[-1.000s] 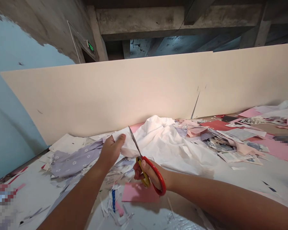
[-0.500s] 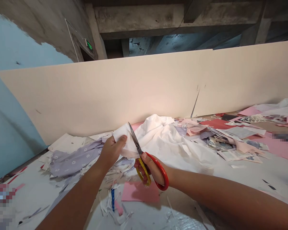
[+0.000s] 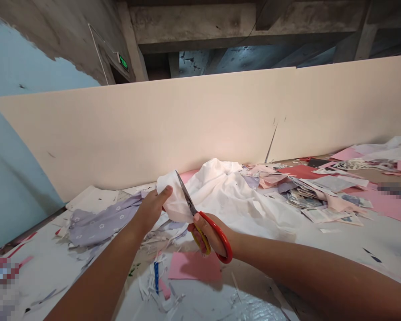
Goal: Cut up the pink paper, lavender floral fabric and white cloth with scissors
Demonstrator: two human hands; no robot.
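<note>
My left hand [image 3: 155, 206] pinches a small piece of white fabric [image 3: 177, 203], thumb on top. In my right hand [image 3: 209, 229] are scissors [image 3: 187, 198] with one red and one yellow handle loop. Their blades point up and away, lying along the right edge of the white piece, and look nearly closed. Whether fabric sits between the blades I cannot tell. Just behind and to the right lies a crumpled heap of white cloth [image 3: 227, 191]. A pink rectangle [image 3: 195, 266] lies flat on the table below my right hand.
Lavender cloth with white flowers [image 3: 102, 223] lies at the left. A pile of cut pieces [image 3: 310, 196] and pink sheets [image 3: 387, 205] spread over the right. Thin scraps and a blue strip [image 3: 156, 276] lie in front. A tall cream board [image 3: 173, 129] stands along the back.
The scissors' handle loops have come closer together. My left hand has shifted slightly left with the white fabric.
</note>
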